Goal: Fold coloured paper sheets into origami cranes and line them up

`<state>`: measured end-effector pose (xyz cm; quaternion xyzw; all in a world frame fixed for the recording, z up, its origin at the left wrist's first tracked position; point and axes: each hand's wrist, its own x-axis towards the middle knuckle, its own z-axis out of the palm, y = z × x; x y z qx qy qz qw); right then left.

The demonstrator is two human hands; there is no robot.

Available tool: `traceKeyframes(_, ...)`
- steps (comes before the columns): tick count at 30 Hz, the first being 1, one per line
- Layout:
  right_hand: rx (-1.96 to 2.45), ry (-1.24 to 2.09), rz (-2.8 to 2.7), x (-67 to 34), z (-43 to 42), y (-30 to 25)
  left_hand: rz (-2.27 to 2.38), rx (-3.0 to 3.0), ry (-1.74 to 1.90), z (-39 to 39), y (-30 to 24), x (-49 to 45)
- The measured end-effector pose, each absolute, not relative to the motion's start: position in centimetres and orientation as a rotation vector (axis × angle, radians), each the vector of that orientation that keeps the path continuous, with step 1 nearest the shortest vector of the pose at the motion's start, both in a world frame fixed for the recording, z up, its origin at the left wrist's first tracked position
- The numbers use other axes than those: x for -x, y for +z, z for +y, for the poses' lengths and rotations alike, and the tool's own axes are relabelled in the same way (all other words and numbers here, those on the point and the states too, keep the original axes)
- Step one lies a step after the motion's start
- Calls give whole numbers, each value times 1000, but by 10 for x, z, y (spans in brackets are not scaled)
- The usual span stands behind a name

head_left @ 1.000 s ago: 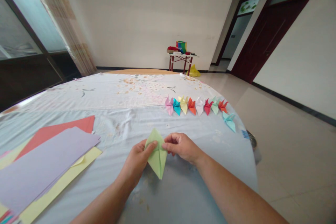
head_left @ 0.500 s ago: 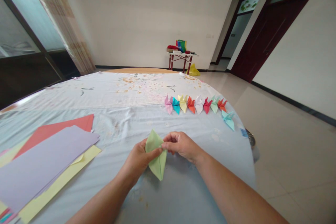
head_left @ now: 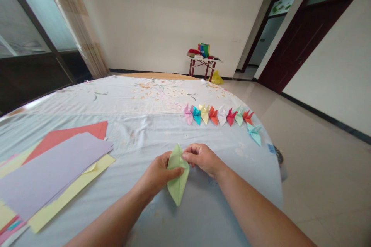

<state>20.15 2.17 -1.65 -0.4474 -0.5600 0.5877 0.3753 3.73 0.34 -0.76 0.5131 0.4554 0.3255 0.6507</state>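
Nearest me, over the cloth-covered table: a light-green folded paper, diamond-shaped, standing between the two hands, one point up, one down. Left hand pinches it from the left, thumb laid across its middle, the other fingers mostly hidden behind. Right hand has thumb and forefinger pinched at the upper right edge, just below the top point (whether the lower point touches cloth, I can't tell). Well left: lilac sheets over yellow and red ones. Beyond the hands, to the right: a row of paper birds, many-coloured. Farthest, by the wall: a small table.
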Motion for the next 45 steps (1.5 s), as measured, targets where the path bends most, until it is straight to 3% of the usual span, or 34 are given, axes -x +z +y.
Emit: traceKeyframes(45,1151,1463,-1310,-198,21,-12,1007,-1454,608,-4,-11,-39)
